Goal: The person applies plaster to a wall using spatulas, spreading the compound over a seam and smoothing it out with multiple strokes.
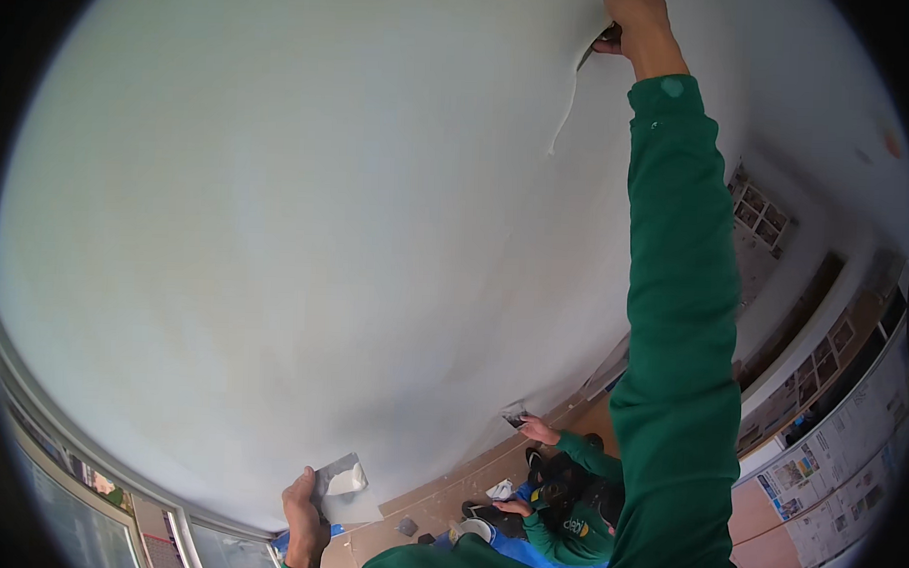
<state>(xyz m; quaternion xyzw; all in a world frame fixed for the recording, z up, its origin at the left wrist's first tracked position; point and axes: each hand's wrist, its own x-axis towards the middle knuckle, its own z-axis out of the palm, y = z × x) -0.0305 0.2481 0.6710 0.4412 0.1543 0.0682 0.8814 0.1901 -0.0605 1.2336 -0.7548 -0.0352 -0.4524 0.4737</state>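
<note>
My right hand [641, 30] is high at the upper right, closed on a putty knife [596, 45] whose blade meets the pale wall [277, 198]. A thin white streak of compound runs down from that blade. At the lower left my left hand [306, 509] grips a wide metal scraper [330, 465] carrying a lump of white compound [348, 480]. Both green sleeves show, the right one stretched upward.
Below me a crouching co-worker [574, 519] in green holds a blade [515, 418] at the wall's base. A bucket [476, 530] stands on brown floor covering [437, 494] with blue sheeting. Windows [86, 512] line the lower left; paper-covered surfaces [819, 467] are at right.
</note>
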